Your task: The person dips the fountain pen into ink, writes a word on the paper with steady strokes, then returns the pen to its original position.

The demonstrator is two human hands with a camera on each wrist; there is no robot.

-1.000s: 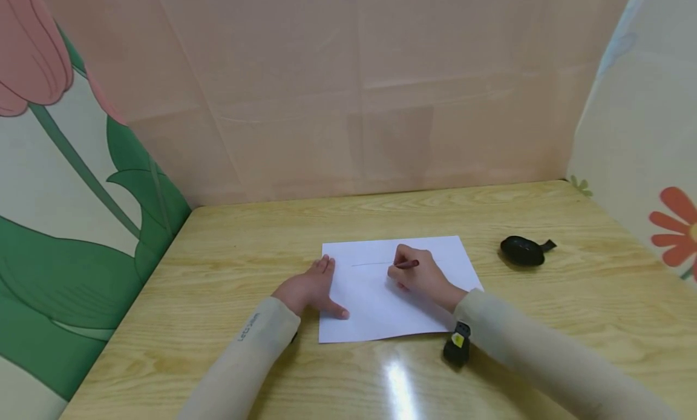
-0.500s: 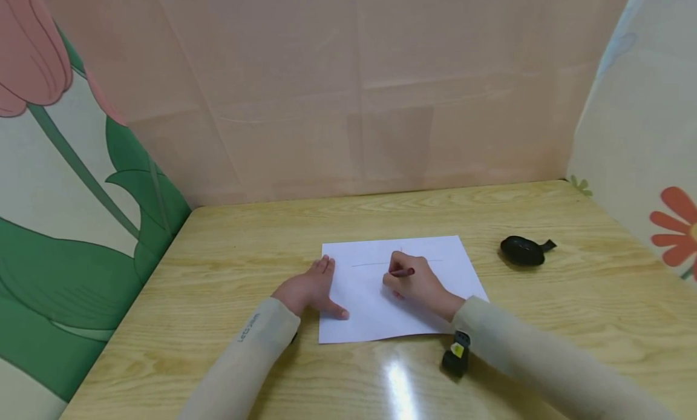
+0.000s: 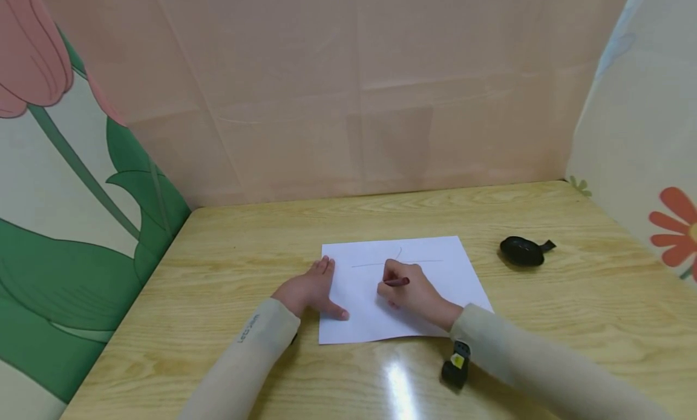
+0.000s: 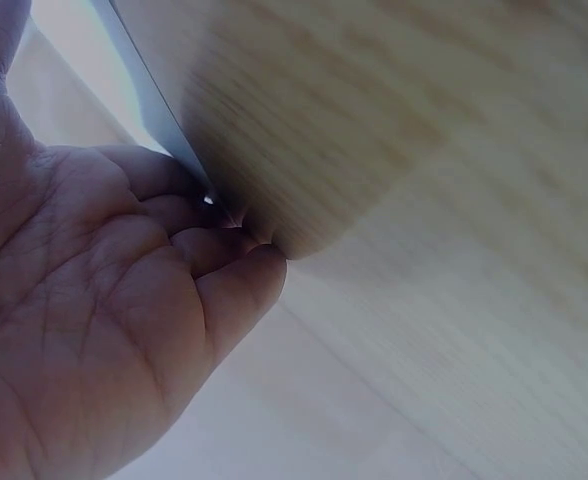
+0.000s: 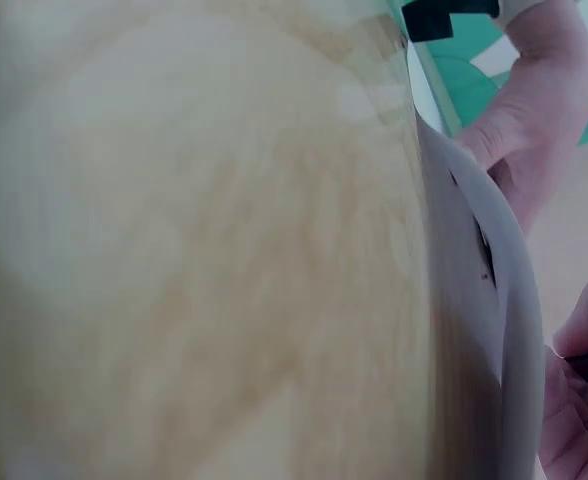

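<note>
A white sheet of paper (image 3: 348, 330) lies on the wooden table. My left hand (image 3: 313, 288) rests over its left edge, fingers straight and thumb spread. In the left wrist view, the palm of that hand (image 4: 94, 290) faces the camera, fingertips at the tabletop. Over the middle of the sheet, my right hand (image 3: 418, 293) pinches a short dark-red pen (image 3: 403, 281), its tip hidden by the fingers. A thin horizontal line (image 3: 370, 264) runs across the upper sheet, and a short curved stroke (image 3: 400, 251) comes down through it toward the hand. In the right wrist view, the paper (image 5: 516, 300) bulges up near its edge.
To the right of the paper sits a black oval object (image 3: 523, 251) with a short tab. A black wrist device (image 3: 455, 367) hangs under my right cuff. A pink-beige backdrop (image 3: 348, 105) stands behind the table (image 3: 239, 244), with flower-patterned panels at both sides.
My right hand with the pen has moved down and slightly left over the paper. A curved stroke now shows above and at the horizontal line. The left hand stays put.
</note>
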